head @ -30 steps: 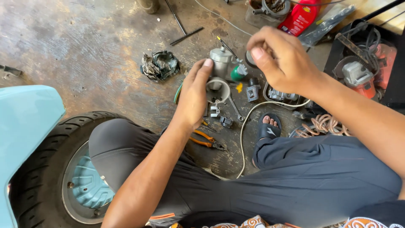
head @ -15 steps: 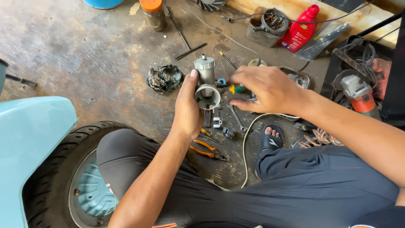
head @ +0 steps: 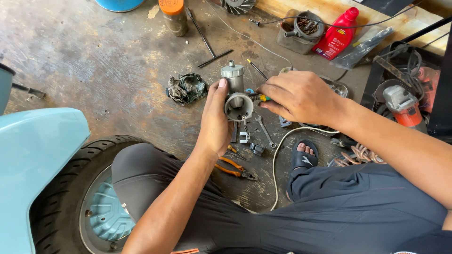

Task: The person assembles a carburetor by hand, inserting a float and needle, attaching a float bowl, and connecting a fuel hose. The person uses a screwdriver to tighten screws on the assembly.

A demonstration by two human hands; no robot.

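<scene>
My left hand (head: 215,123) grips a grey metal carburettor (head: 237,93) and holds it upright above the floor, its round opening facing me. My right hand (head: 296,96) is closed on a small screwdriver with a green and yellow handle (head: 258,97), its tip set against the right side of the carburettor. Below the carburettor lie a small spanner (head: 264,130), orange-handled pliers (head: 234,168) and a few small metal parts (head: 249,142) on the stained concrete floor.
A crumpled dark rag (head: 187,88) lies left of the carburettor. A red bottle (head: 337,35), a part full of screws (head: 301,29), an orange-capped jar (head: 174,15) and thin rods (head: 207,44) sit at the back. An angle grinder (head: 401,103) is at right, a scooter wheel (head: 89,202) at lower left.
My right hand has come down from above the parts and taken the screwdriver to the carburettor's side. My left hand has kept its hold on the carburettor and lifted it slightly.
</scene>
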